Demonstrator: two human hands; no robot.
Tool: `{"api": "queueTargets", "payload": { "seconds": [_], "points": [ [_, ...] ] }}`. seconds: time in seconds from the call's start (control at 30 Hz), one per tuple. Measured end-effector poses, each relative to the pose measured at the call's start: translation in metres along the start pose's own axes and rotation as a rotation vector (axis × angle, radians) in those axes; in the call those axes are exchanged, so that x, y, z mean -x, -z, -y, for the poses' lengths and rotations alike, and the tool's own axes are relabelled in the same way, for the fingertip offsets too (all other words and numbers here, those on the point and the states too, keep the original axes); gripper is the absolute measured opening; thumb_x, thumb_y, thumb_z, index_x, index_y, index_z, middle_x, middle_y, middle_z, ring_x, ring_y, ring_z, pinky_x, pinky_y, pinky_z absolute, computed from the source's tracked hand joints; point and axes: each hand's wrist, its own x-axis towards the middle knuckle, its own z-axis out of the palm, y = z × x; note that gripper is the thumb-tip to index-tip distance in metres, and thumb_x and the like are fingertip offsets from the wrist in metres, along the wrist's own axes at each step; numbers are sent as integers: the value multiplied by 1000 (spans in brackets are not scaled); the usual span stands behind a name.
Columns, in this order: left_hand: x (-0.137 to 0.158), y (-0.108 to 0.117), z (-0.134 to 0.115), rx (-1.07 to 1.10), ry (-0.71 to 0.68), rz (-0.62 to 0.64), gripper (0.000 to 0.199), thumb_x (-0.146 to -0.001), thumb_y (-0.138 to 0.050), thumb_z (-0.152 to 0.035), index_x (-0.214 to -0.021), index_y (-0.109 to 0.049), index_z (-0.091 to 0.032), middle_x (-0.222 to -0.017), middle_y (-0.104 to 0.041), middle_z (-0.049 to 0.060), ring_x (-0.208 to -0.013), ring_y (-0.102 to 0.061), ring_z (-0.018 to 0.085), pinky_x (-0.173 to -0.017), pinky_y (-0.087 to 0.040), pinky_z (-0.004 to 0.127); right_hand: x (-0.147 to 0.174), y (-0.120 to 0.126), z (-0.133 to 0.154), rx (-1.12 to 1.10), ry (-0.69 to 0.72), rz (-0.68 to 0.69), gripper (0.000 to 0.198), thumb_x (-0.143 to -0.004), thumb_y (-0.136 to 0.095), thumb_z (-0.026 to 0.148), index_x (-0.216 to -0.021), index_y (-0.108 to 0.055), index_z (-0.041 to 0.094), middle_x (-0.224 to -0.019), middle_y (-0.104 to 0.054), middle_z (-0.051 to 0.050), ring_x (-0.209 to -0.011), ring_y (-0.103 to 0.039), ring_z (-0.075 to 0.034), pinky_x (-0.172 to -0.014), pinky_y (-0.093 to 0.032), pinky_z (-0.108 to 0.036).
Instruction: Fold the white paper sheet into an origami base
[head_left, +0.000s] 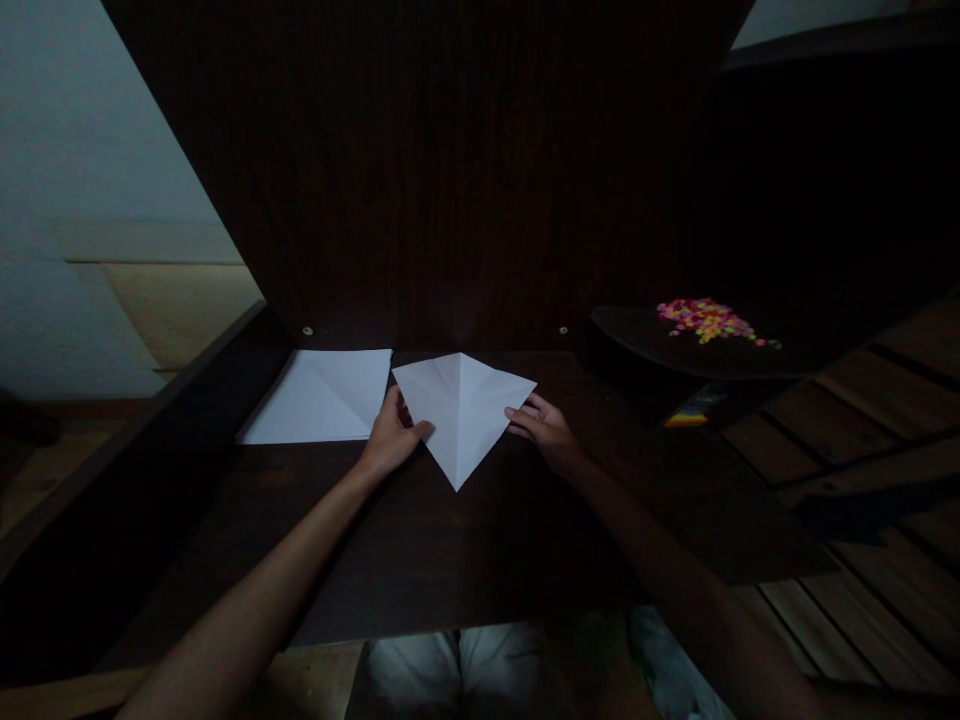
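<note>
A folded sheet of white paper [459,415] is held up between my two hands, over the dark desk. It has a kite-like outline, a crease down its middle and one point facing me. My left hand [394,432] pinches its left edge, thumb on the near face and fingers behind. On the opposite edge, my right hand [546,430] grips it with the thumb in front and fingers partly hidden behind. Left of my left hand lies a stack of white paper sheets [315,395], the top one showing a diagonal crease.
The dark wooden desk [480,570] has a tall back panel [450,180] and a raised left side board [150,480]. On a rounded shelf [637,335] at the right sits a heap of small colourful pieces [709,320]. Wooden slats [885,420] show beyond the desk's right side.
</note>
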Motion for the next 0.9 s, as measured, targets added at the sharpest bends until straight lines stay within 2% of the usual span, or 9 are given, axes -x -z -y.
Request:
{"api": "queueTargets", "payload": {
  "seconds": [0.17, 0.27, 0.37, 0.47, 0.57, 0.7, 0.9],
  "points": [
    [5, -1, -2, -35, -24, 114, 73, -62, -72, -13, -128, -40, -19, -120, -62, 11, -113, -60, 28, -98, -46, 46, 3, -3, 1, -42, 6, -6, 51, -56, -83, 27, -102, -62, 22, -88, -75, -3, -83, -71, -22, -77, -57, -36],
    [3, 3, -4, -25, -61, 156, 76, -62, -70, -13, -132, -41, -18, -124, -60, 12, -117, -57, 29, -100, -45, 45, 2, -1, 4, -71, -21, -20, 47, -56, -81, 24, -100, -62, 22, -85, -74, -2, -79, -70, -22, -72, -58, -35],
    [-3, 11, -8, 24, -51, 139, 67, -60, -68, -13, -124, -50, -17, -111, -67, 9, -107, -62, 28, -93, -49, 42, 1, 6, 10, -146, -60, -90, 31, -66, -71, 35, -94, -64, 22, -83, -73, -3, -74, -68, -22, -64, -56, -34],
    [-8, 21, -13, 82, 6, 113, 51, -59, -69, -15, -108, -60, -15, -95, -71, 6, -93, -67, 27, -82, -52, 37, 0, 14, 16, -233, -127, -121, 29, -73, -61, 43, -91, -64, 21, -82, -73, -6, -74, -68, -22, -58, -53, -31],
    [-9, 29, -19, 124, 65, 150, 41, -59, -74, -20, -99, -62, -16, -87, -73, 4, -80, -69, 22, -74, -52, 33, 1, 15, 19, -238, -156, -69, 26, -68, -64, 38, -88, -65, 21, -85, -74, -7, -76, -69, -24, -60, -53, -32],
    [-8, 32, -26, 97, 143, 197, 48, -58, -79, -22, -102, -62, -17, -84, -74, 3, -71, -69, 21, -69, -53, 32, 5, 6, 16, -178, -107, -7, 29, -59, -76, 28, -85, -69, 17, -84, -74, -6, -77, -68, -23, -69, -53, -32],
    [-7, 34, -32, 12, 247, 130, 50, -63, -81, -26, -108, -61, -16, -78, -72, 5, -65, -68, 20, -60, -53, 30, 5, 4, 9, -80, -111, -109, 31, -56, -83, 27, -82, -71, 16, -81, -75, -6, -75, -68, -23, -68, -53, -33]
  ]
}}
